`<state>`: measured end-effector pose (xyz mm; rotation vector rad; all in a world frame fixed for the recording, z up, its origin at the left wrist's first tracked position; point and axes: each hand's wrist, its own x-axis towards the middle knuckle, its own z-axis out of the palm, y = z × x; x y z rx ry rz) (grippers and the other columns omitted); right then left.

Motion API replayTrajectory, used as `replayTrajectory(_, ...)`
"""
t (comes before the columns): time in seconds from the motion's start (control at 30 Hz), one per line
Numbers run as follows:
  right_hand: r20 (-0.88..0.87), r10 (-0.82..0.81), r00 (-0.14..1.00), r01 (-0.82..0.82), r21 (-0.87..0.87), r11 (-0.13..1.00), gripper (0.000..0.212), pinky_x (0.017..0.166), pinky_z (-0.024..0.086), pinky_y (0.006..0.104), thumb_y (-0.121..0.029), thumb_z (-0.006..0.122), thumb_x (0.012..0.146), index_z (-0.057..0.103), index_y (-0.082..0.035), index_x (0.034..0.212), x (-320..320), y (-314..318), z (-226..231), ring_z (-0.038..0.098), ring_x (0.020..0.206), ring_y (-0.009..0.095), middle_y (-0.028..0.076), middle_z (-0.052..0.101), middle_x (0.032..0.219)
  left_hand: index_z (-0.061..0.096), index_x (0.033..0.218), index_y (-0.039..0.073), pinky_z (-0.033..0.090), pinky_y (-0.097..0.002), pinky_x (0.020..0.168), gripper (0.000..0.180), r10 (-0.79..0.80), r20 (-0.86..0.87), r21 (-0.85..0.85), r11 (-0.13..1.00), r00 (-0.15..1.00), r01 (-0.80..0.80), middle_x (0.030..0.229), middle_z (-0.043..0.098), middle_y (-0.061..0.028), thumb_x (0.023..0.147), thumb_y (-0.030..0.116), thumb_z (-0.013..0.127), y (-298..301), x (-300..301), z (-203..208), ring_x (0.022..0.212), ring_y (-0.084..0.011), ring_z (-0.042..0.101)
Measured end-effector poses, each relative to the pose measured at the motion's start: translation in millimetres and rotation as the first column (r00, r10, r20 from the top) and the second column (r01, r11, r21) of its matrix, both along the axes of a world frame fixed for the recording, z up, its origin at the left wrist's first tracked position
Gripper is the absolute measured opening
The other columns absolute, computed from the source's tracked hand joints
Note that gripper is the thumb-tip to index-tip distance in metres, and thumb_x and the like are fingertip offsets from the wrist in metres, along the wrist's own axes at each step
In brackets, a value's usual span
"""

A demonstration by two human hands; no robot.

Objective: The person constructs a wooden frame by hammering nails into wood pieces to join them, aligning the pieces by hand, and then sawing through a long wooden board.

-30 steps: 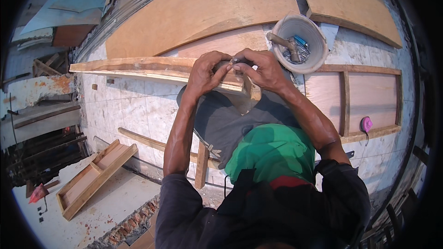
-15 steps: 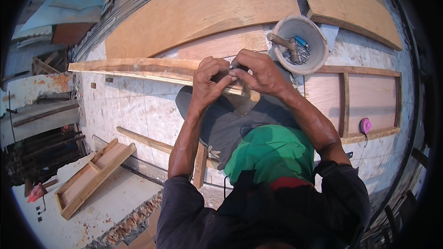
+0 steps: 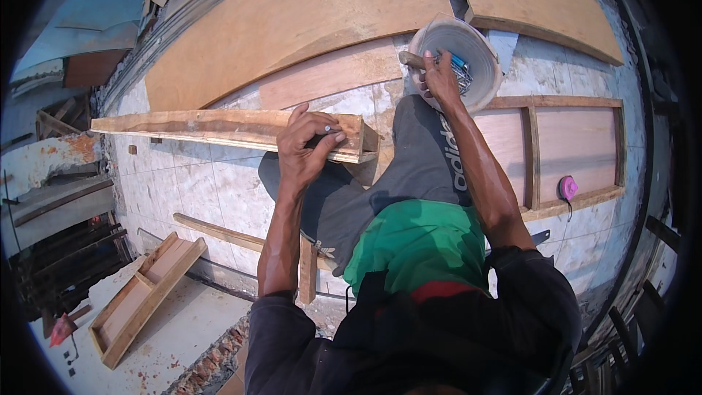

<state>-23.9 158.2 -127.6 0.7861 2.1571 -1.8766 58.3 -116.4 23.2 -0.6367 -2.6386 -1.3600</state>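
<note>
My left hand [image 3: 304, 148] rests on the top of a long wooden beam [image 3: 212, 121], near its right end. A nail [image 3: 327, 129] is pinched between its thumb and fingers, with the nail's head showing. Reaching into a pale bucket [image 3: 488, 77], my right hand [image 3: 441, 82] closes round a hammer. The hammer's wooden handle [image 3: 411, 60] sticks out over the bucket's left rim; its head is hidden behind the hand. Loose nails [image 3: 463, 79] lie in the bucket beside a small blue item [image 3: 456, 59].
Large plywood panels [image 3: 307, 18] lie along the far side. At right is a wooden frame panel [image 3: 574, 139] with a pink tape measure [image 3: 567, 188] on its edge. Another framed panel [image 3: 146, 300] lies at lower left. A wooden strip [image 3: 219, 232] crosses the tiles.
My right hand has left the nail and the beam and gone right into the bucket, onto the hammer. My left hand has moved slightly left and keeps the nail.
</note>
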Motion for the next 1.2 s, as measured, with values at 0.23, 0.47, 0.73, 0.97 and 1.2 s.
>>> replayTrajectory(0.23, 0.209, 0.309, 0.928, -0.309, -0.033, 0.951, 0.066, 0.104, 0.041, 0.0459, -0.058, 0.038, 0.100, 0.055, -0.005, 0.135, -63.0, 30.5, -115.0, 0.050, 0.131, 0.032, 0.028, 0.056, 0.134, 0.074, 0.083, 0.006, 0.033, -0.0516, 0.112, 0.010, -0.030, 0.065, 0.036, 0.999, 0.997, 0.027, 0.083, 0.073, -0.0058, 0.075, 0.004, 0.079, 2.3, -0.8, -3.6, 0.090, -0.0204, 0.070)
replayTrajectory(0.47, 0.395, -0.002, 0.919, 0.237, -0.545, 0.804, 0.020, 0.048, 0.052, 0.0322, -0.022, 0.061, 0.096, 0.059, -0.003, 0.104, -48.2, 115.3, -133.0, 0.058, 0.057, 0.018, 0.014, 0.063, 0.088, 0.074, 0.084, 0.006, 0.034, -0.0499, 0.112, 0.010, -0.098, 0.078, 0.075, 0.993, 0.992, 0.092, 0.085, 0.073, -0.0063, 0.075, 0.004, 0.079, 14.4, -7.6, -6.2, 0.089, -0.0210, 0.069)
replayTrajectory(0.73, -0.279, 0.094, 0.956, -0.201, -0.384, 0.901, 0.063, 0.054, 0.052, 0.0290, -0.007, 0.060, 0.091, 0.029, -0.010, 0.146, 104.0, 65.5, 93.2, 0.060, 0.063, 0.018, 0.011, 0.063, 0.090, 0.068, 0.078, 0.004, 0.040, -0.0450, 0.101, 0.012, -0.043, -0.026, 0.052, 0.998, 0.999, 0.044, 0.082, 0.071, -0.0052, 0.076, 0.006, 0.079, -3.6, 1.3, -6.1, 0.082, -0.0195, 0.068)
replayTrajectory(0.97, -0.173, 0.371, 0.912, -0.360, 0.091, 0.928, 0.037, 0.062, 0.039, 0.0240, -0.035, 0.059, 0.100, 0.054, -0.008, 0.124, 121.6, 50.7, 129.1, 0.047, 0.072, 0.008, 0.001, 0.056, 0.087, 0.071, 0.083, 0.006, 0.036, -0.0499, 0.109, 0.009, -0.038, -0.009, 0.077, 0.996, 0.999, 0.039, 0.085, 0.072, -0.0045, 0.078, 0.006, 0.078, -4.5, 4.0, -13.5, 0.087, -0.0181, 0.070)
replayTrajectory(1.2, -0.296, 0.455, 0.840, -0.469, 0.025, 0.883, 0.038, 0.052, 0.036, 0.0241, -0.039, 0.053, 0.102, 0.051, -0.006, 0.121, 134.2, 22.4, 163.8, 0.042, 0.059, 0.006, -0.004, 0.048, 0.072, 0.071, 0.084, 0.005, 0.039, -0.0503, 0.107, 0.008, -0.038, -0.035, 0.093, 0.995, 0.999, 0.041, 0.084, 0.073, -0.0057, 0.079, 0.005, 0.076, -4.9, 6.4, -16.2, 0.083, -0.0190, 0.070)
